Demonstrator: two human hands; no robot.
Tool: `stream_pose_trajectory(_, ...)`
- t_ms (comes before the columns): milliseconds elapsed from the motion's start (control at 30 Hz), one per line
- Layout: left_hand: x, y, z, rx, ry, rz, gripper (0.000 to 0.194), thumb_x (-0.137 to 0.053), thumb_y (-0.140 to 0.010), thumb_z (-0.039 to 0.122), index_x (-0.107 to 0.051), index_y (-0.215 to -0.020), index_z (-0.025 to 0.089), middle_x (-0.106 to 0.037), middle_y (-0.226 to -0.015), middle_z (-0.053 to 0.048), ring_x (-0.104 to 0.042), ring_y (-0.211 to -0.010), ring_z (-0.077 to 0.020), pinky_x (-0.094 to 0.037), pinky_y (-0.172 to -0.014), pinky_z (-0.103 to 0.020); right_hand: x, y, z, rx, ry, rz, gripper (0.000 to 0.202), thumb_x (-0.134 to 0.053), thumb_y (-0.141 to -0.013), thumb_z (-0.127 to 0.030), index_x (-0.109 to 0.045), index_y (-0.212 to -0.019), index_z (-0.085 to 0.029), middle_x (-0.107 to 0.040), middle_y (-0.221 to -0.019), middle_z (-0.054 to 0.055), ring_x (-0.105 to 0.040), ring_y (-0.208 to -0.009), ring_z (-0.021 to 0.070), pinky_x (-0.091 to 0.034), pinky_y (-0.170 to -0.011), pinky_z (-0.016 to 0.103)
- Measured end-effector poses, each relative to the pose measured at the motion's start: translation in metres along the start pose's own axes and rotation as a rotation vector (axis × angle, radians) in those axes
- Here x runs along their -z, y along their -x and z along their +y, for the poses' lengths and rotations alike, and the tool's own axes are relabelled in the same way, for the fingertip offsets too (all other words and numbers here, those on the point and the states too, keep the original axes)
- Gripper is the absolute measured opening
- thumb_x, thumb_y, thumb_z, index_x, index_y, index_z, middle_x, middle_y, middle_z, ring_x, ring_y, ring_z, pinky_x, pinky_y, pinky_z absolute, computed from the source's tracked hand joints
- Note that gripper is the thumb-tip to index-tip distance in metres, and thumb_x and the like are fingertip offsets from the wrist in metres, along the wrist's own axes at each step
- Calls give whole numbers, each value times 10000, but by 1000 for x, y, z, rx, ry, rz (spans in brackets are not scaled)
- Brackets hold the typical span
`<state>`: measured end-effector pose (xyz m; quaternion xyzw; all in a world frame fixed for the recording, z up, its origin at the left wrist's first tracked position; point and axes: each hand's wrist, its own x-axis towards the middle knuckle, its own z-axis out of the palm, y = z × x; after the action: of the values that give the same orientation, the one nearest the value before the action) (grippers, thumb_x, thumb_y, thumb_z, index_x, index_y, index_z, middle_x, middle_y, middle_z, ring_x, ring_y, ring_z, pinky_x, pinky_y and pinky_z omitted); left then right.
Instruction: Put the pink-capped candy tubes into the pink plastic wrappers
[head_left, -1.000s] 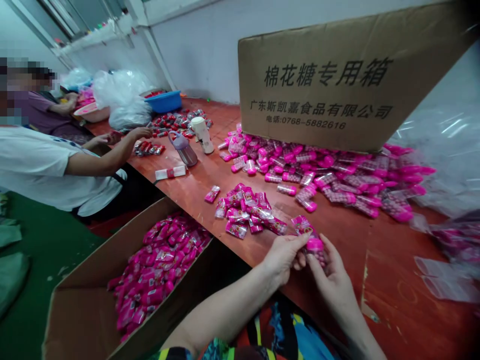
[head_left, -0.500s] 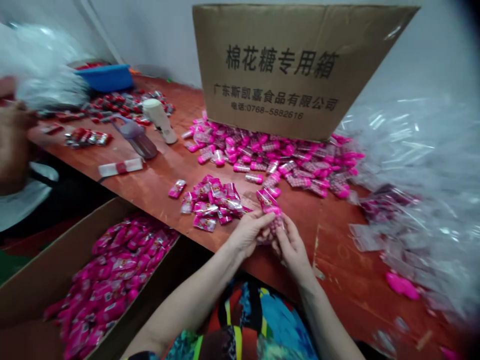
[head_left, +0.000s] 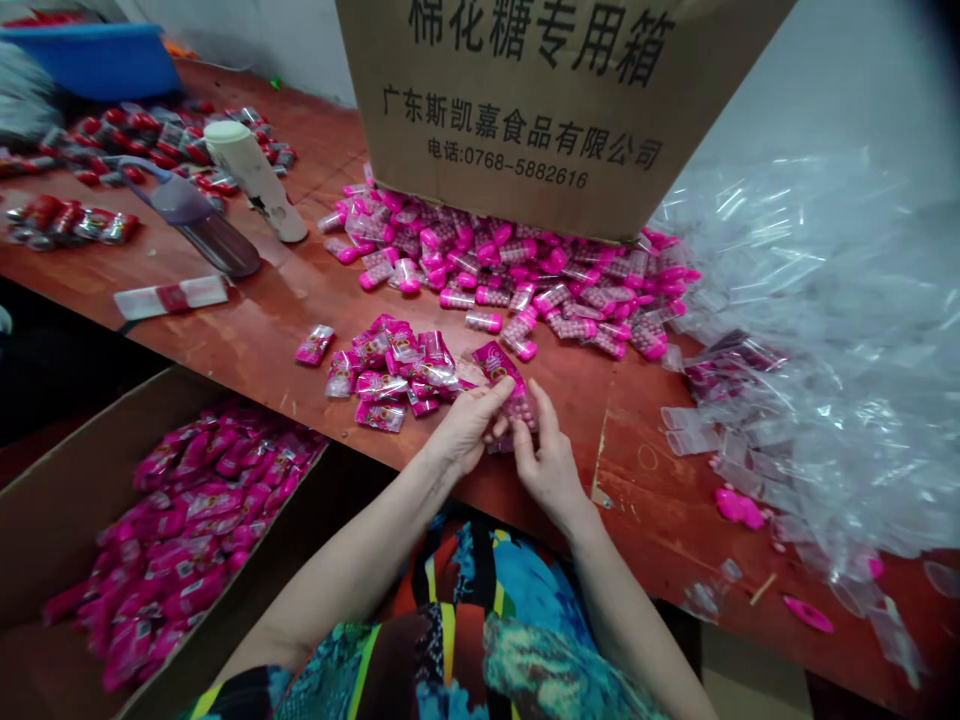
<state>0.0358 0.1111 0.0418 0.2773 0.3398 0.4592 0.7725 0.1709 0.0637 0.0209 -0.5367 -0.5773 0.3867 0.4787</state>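
Both hands meet over the table's front edge around one pink printed candy packet (head_left: 493,360) with small pale beads showing in its lower half. My left hand (head_left: 469,428) pinches the packet from the left, its thumb lying across the front. My right hand (head_left: 551,468) grips the lower right side between thumb and fingers. Part of the packet's bottom is hidden by the fingers. Just left of my hands lies a small heap of wrapped pink packets (head_left: 382,385). Behind them spreads a pile of clear candy bottles with pink caps (head_left: 480,255).
A tall cardboard carton (head_left: 517,110) stands behind the bottles. At right are clear plastic sleeves (head_left: 810,400). Below left, an open box (head_left: 67,435) holds many pink packets. A purple drink bottle (head_left: 202,225), white tumbler (head_left: 251,180) and blue basin (head_left: 90,60) are at left.
The view has shifted, so the table's things appear farther left and higher. Both hands still hold the packet; the right fingers look straighter around it. The person at the far left is out of view.
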Motion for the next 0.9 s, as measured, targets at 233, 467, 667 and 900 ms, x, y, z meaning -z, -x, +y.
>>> stream_pose_trajectory(233,4,7,-3,47,-19,-118,425,-808,-875,504,-649,-714,145,-508,-469,18,-470,-408,-84,-271,-435,-197,-5,1,-6,-234,-387,-121,795,-621,-978,-572,-293,-1650,-303,-547,-747,-38,-382,-492,121,-377,-459,265)
stream_pose_trajectory(467,13,4,3,71,20,-41,379,-797,-902,413,-626,-690,149,-420,-428,61,-323,-373,-47,-261,-435,-185,1,0,-2,-175,-287,-140,661,-639,-962,-584,-484,-1541,-306,-602,-855,17,-522,-627,175,-507,-571,336)
stream_pose_trajectory(667,6,3,-14,113,138,30,408,-796,-907,451,-623,-704,143,-415,-440,69,-293,-358,-32,-250,-417,-165,-7,8,8,-37,-28,13,593,-625,-975,-469,-502,-1532,-309,-722,-1139,92,-703,-888,253,-586,-784,396)
stream_pose_trajectory(900,12,10,-22,43,65,0,459,-834,-852,519,-639,-712,129,-496,-493,44,-325,-362,-19,-241,-412,-164,-10,11,0,-258,-369,-63,691,-652,-953,-534,-429,-1565,-305,-652,-832,-1,-501,-517,124,-384,-439,237)
